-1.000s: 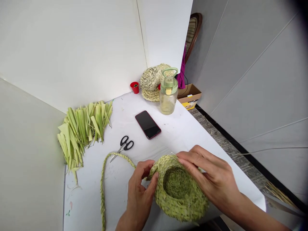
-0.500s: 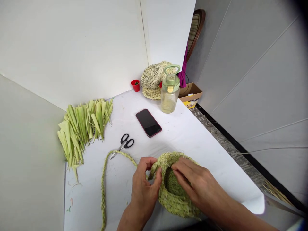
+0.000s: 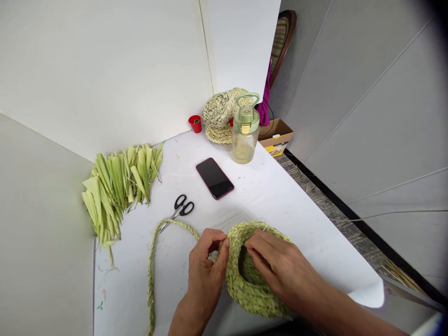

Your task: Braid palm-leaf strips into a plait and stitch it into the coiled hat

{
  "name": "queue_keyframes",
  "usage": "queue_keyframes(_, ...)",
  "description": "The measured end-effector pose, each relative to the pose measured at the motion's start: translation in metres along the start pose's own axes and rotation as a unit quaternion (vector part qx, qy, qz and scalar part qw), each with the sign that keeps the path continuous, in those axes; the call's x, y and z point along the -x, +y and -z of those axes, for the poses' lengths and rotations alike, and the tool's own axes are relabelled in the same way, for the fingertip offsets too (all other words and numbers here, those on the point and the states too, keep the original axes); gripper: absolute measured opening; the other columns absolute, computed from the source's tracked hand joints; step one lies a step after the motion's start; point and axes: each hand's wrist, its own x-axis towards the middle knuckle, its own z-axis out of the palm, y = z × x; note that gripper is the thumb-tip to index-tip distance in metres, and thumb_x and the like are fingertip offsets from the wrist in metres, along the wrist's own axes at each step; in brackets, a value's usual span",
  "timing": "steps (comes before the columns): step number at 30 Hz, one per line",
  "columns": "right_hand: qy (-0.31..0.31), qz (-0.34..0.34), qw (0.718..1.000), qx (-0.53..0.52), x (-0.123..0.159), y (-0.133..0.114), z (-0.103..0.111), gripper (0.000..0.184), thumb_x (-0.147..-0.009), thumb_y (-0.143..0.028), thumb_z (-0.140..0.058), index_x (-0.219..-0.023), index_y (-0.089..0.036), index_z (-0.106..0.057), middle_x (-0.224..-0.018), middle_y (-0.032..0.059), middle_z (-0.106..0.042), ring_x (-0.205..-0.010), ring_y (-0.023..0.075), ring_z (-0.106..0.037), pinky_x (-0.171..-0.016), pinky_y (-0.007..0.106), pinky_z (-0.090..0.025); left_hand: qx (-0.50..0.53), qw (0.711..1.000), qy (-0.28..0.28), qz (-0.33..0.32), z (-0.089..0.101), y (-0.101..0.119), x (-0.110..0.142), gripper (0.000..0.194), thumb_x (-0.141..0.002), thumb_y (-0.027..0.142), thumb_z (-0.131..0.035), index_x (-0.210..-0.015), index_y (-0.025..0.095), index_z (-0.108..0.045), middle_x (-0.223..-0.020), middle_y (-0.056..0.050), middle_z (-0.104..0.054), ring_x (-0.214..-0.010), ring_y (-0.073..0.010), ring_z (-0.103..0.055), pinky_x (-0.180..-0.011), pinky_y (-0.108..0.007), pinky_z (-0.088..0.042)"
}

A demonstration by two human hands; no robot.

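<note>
At the braided leaf basket (image 3: 250, 289), the left hand (image 3: 206, 266) pinches the rim, the right hand (image 3: 280, 266) curls inside.

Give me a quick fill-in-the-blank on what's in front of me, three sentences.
The left hand and right hand hold the woven leaf bowl by its ____.
A long plaited braid curves across the white table, passing just below the black-handled ____.
The phone lies with its dark ____ facing up.

Missing words: rim; scissors; screen.
</note>
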Motion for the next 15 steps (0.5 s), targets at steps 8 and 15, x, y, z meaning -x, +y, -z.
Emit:
queue_keyframes(8,0.004,0.004,1.000,-0.005,-0.0026,-0.0004,-0.0030,0.021,-0.098,-0.011,-0.037,-0.084,-0.019,-0.050,-0.083,0.0034,-0.056,-0.074,0.0185,-0.052,-0.067,0.034,-0.042,0.029,0.999,-0.011,0.033,0.0020,0.0005,-0.0021,0.010,-0.093,0.023,-0.057,-0.086,0.020,-0.063,-0.081,0.000,-0.063,-0.073,-0.0122,-0.058,-0.067,-0.021,-0.048)
queue_keyframes(15,0.035,0.013,0.999,-0.014,-0.0056,-0.0012,-0.0082,0.024,-0.099,-0.011,-0.035,-0.083,-0.019,-0.051,-0.080,0.0029,-0.054,-0.071,0.0170,-0.051,-0.065,0.032,-0.039,0.049,0.994,-0.037,0.087,0.0040,-0.0007,-0.0008,0.011,-0.094,0.027,-0.056,-0.087,0.020,-0.062,-0.077,0.002,-0.059,-0.069,-0.0113,-0.052,-0.064,-0.021,-0.043)
